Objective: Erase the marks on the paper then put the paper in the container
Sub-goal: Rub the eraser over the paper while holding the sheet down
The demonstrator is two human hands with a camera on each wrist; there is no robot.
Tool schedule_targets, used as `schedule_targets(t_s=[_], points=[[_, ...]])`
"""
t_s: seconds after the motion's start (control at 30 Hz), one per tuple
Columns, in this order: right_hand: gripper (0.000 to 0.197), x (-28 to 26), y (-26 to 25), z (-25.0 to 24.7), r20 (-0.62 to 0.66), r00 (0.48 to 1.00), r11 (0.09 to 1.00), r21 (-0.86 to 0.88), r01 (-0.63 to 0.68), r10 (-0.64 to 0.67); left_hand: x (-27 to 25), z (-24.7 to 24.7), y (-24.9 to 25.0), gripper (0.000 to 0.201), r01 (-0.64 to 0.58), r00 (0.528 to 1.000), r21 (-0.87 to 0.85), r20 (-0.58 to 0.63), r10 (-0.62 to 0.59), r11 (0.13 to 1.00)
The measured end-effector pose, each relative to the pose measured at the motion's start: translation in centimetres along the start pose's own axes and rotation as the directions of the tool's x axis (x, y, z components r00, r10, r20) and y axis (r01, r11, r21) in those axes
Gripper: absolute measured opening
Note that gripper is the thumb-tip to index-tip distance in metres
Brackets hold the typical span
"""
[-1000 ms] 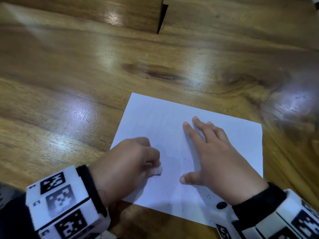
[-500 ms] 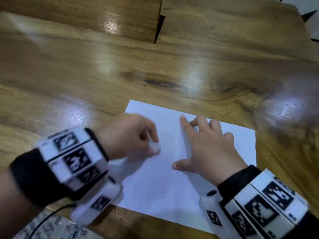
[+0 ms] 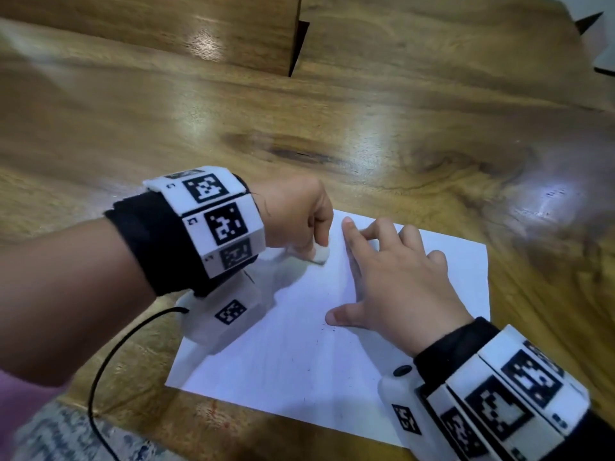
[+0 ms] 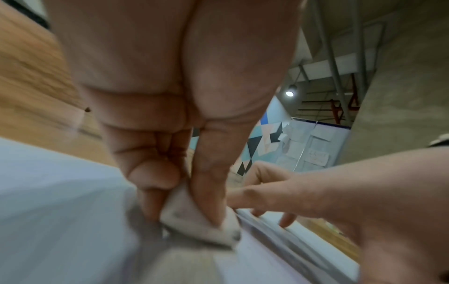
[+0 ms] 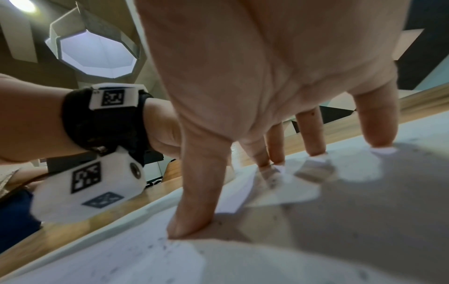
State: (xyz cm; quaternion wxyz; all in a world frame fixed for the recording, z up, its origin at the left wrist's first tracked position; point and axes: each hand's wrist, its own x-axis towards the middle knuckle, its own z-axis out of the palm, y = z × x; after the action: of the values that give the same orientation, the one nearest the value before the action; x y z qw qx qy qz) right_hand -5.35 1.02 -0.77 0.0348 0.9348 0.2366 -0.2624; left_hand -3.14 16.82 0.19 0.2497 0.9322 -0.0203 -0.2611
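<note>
A white sheet of paper (image 3: 299, 361) lies flat on the wooden table (image 3: 366, 128), with small dark eraser crumbs near its middle. My left hand (image 3: 299, 221) pinches a small white eraser (image 3: 321, 254) and presses it onto the paper near the sheet's far left corner. The left wrist view shows the eraser (image 4: 199, 222) held between thumb and fingers, touching the paper (image 4: 60, 211). My right hand (image 3: 392, 281) lies spread on the paper, fingers straight, holding it down. In the right wrist view its fingertips (image 5: 192, 226) press on the paper (image 5: 145, 259). No container is in view.
A wooden wall or box panel (image 3: 199, 34) stands at the far edge of the table, with a dark gap beside it. A black cable (image 3: 109, 361) runs from my left wrist over the near table edge. Bare wood lies left of and beyond the paper.
My left hand has slid the eraser from the paper's near middle up toward its far left corner. The right hand has stayed flat on the sheet. The view has tilted a little.
</note>
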Motion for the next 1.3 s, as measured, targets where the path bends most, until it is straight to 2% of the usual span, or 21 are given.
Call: schedule_targets(t_s=[0.1, 0.17, 0.23, 0.33, 0.37, 0.43, 0.5, 0.53, 0.57, 0.7, 0.73, 0.77, 0.87, 0.93, 1.0, 1.1, 1.17, 1.23, 1.3], points=[[0.117, 0.0, -0.1, 0.0, -0.006, 1.0, 1.0, 0.004, 0.0, 0.0, 1.0, -0.7, 1.1, 0.014, -0.006, 0.981, 0.022, -0.195, 0.01, 1.0], [0.117, 0.0, -0.1, 0.1, -0.013, 1.0, 1.0, 0.002, -0.003, 0.003, 1.3, -0.7, 1.6, 0.013, 0.0, 0.965, 0.039, -0.262, 0.01, 0.999], [0.117, 0.1, 0.0, 0.2, -0.011, 1.0, 1.0, 0.004, -0.004, 0.004, 1.0, -0.3, 1.4, 0.011, 0.0, 0.979, 0.045, -0.205, 0.009, 0.999], [0.118, 0.1, -0.1, 0.2, -0.011, 1.0, 1.0, 0.01, -0.008, 0.008, -0.3, 0.4, 0.8, 0.01, -0.02, 1.0, 0.02, -0.003, 0.02, 1.0], [0.118, 0.1, -0.1, 0.2, -0.011, 1.0, 1.0, 0.008, -0.008, 0.008, -0.3, 0.4, 0.7, 0.01, -0.018, 1.0, 0.018, 0.013, 0.018, 1.0], [0.118, 0.1, -0.1, 0.1, -0.009, 1.0, 1.0, -0.001, -0.004, 0.004, 0.2, 0.2, 0.8, 0.011, -0.003, 0.997, 0.015, -0.077, 0.004, 1.0], [0.117, 0.0, -0.1, 0.2, -0.007, 1.0, 1.0, -0.005, -0.002, 0.002, 0.7, -0.2, 1.1, 0.012, 0.016, 0.974, 0.026, -0.225, -0.009, 1.0], [0.117, 0.0, -0.1, 0.1, -0.008, 1.0, 1.0, -0.006, -0.002, 0.002, 0.7, -0.2, 1.2, 0.012, 0.016, 0.965, 0.034, -0.262, -0.007, 0.999], [0.117, 0.0, 0.0, 0.1, -0.007, 1.0, 1.0, -0.005, -0.002, 0.002, 0.6, -0.1, 1.1, 0.011, 0.01, 0.966, 0.037, -0.258, 0.0, 0.999], [0.113, 0.1, 0.1, 0.0, 0.003, 1.0, 1.0, 0.0, 0.006, -0.006, -1.0, 0.6, -0.1, 0.01, 0.011, 1.0, -0.026, 0.0, -0.011, 1.0], [0.113, 0.1, 0.0, 0.0, 0.006, 1.0, 1.0, -0.005, 0.009, -0.009, -1.1, 0.6, -0.3, 0.01, 0.023, 1.0, -0.039, 0.013, -0.022, 0.999], [0.112, 0.1, 0.0, 0.0, 0.008, 1.0, 1.0, -0.01, 0.01, -0.01, -0.9, 0.5, -0.3, 0.009, 0.024, 0.999, -0.056, -0.021, -0.025, 0.998], [0.112, 0.1, -0.2, 0.0, 0.008, 1.0, 1.0, -0.021, 0.01, -0.01, 0.0, 0.1, 0.2, 0.01, 0.027, 0.972, -0.093, -0.229, -0.048, 0.995], [0.112, 0.1, -0.2, -0.1, 0.003, 1.0, 1.0, -0.022, 0.012, -0.012, 0.1, 0.3, 0.4, 0.01, 0.038, 0.958, -0.072, -0.28, -0.057, 0.997], [0.112, 0.0, -0.1, -0.1, -0.002, 1.0, 1.0, -0.01, 0.008, -0.008, -0.6, 0.8, 0.0, 0.008, 0.036, 0.975, -0.072, -0.217, -0.051, 0.997], [0.112, 0.0, -0.1, 0.0, -0.004, 1.0, 1.0, 0.005, 0.009, -0.009, -2.7, 1.6, -0.8, 0.007, 0.021, 1.0, 0.006, 0.001, -0.021, 1.0], [0.112, 0.0, -0.1, -0.1, -0.004, 1.0, 1.0, 0.01, 0.012, -0.012, -2.9, 1.6, -1.1, 0.008, 0.021, 0.999, 0.016, 0.038, -0.022, 1.0], [0.113, 0.1, -0.1, -0.2, 0.002, 1.0, 1.0, 0.012, 0.012, -0.012, -2.0, 1.0, -1.1, 0.009, 0.035, 0.996, -0.034, -0.08, -0.037, 0.999], [0.113, 0.1, -0.1, -0.2, 0.009, 1.0, 1.0, 0.008, 0.009, -0.009, -0.5, 0.2, -0.9, 0.009, 0.039, 0.972, -0.1, -0.227, -0.061, 0.994]])
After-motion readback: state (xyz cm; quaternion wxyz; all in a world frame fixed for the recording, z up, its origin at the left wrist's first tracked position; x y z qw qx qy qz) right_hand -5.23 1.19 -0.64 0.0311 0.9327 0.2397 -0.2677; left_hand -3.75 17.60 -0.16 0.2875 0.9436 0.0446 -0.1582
